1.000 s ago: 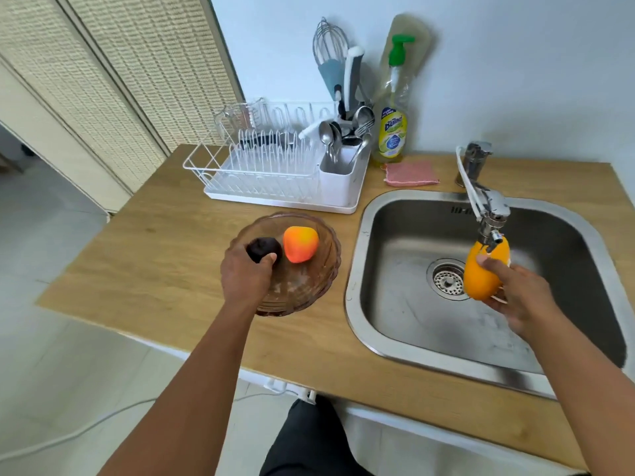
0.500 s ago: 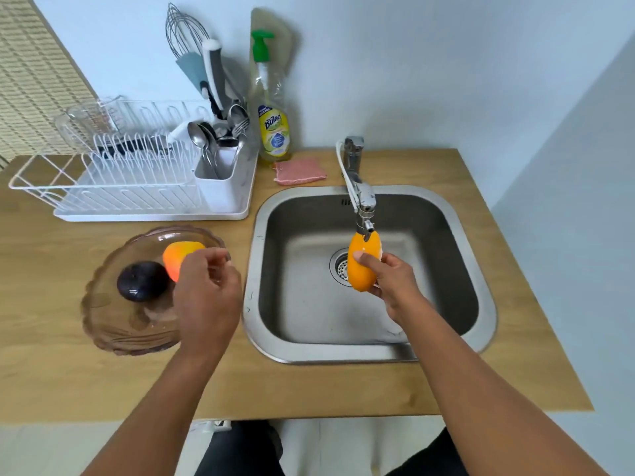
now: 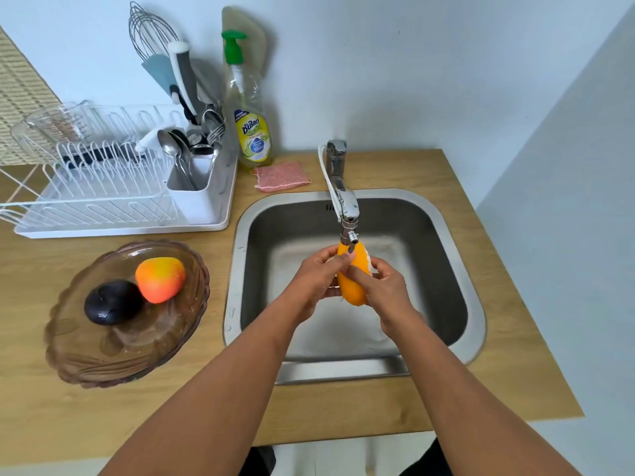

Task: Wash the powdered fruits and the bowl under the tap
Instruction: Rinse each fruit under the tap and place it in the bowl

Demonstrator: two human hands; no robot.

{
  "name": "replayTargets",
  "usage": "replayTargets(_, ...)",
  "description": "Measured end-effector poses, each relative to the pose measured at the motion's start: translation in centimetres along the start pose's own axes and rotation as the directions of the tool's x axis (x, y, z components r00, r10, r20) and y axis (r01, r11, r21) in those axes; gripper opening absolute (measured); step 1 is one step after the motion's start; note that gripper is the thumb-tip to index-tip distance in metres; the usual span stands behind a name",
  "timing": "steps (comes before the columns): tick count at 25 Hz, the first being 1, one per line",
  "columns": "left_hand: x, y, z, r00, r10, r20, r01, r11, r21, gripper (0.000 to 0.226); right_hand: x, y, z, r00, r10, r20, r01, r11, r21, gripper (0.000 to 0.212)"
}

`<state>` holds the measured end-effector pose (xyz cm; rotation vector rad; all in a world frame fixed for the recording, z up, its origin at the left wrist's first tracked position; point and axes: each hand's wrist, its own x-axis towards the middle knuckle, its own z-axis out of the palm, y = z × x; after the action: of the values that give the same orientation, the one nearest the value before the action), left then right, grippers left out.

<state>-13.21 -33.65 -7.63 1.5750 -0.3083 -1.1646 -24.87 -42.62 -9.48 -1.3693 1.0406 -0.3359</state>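
Both our hands clasp the yellow fruit [image 3: 354, 283] under the tap [image 3: 347, 214], over the middle of the sink [image 3: 476, 314]: left hand [image 3: 318, 280] and right hand [image 3: 385, 290] curl around it. We should turn it under the flow, rubbing every side. Two fruits wait in the bowl [image 3: 103, 365] near the counter's left edge.

The sink [image 3: 476, 304] is set into the desk [image 3: 51, 407] at its right half. The tap [image 3: 340, 187] stands at the sink's 12 o'clock. The bowl [image 3: 86, 365] lies at the sink's 9 o'clock, two fruits in it. The drying rack [image 3: 103, 201] stands at the bowl's 12 o'clock, the bottle [image 3: 252, 132] and sponge [image 3: 281, 176] at the rack's 3 o'clock.
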Motion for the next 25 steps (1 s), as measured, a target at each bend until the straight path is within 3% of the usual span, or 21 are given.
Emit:
replayTargets(5, 1.9, 0.6, 1.2, 0.994, -0.09, -0.064, 0.089, 0.996, -0.01, 0.04, 0.2, 0.4, -0.3, 0.996, -0.056, 0.075, 0.062, 0.995, -0.083, 0.067)
replayTargets(10, 2.9, 1.8, 3.0, 0.971, -0.171, -0.168, 0.176, 0.984, 0.013, 0.029, 0.1, 1.5, 0.2, 0.992, -0.108, 0.059, 0.117, 0.978, -0.171, 0.089)
replayTargets(15, 3.2, 1.6, 3.1, 0.963, -0.234, -0.132, 0.203, 0.956, -0.213, 0.029, -0.8, 1.6, 0.4, 0.985, -0.134, 0.106, 0.16, 0.94, -0.303, 0.087)
replayTargets(18, 3.5, 0.8, 2.8, 0.966, -0.219, -0.139, 0.178, 0.949, -0.26, 0.04, -1.1, 1.5, 0.5, 0.975, -0.177, 0.132, 0.214, 0.904, -0.371, 0.081)
replayTargets(21, 3.6, 0.3, 2.9, 0.972, -0.143, -0.188, 0.106, 0.975, -0.198, 0.036, -0.4, 1.9, 0.6, 0.971, -0.174, 0.162, 0.217, 0.928, -0.302, 0.076)
replayTargets(25, 3.5, -0.3, 2.9, 0.977, -0.081, -0.198, 0.045, 0.983, -0.18, 0.028, 0.6, 1.5, 0.9, 0.985, -0.089, 0.145, 0.104, 0.989, -0.104, 0.063)
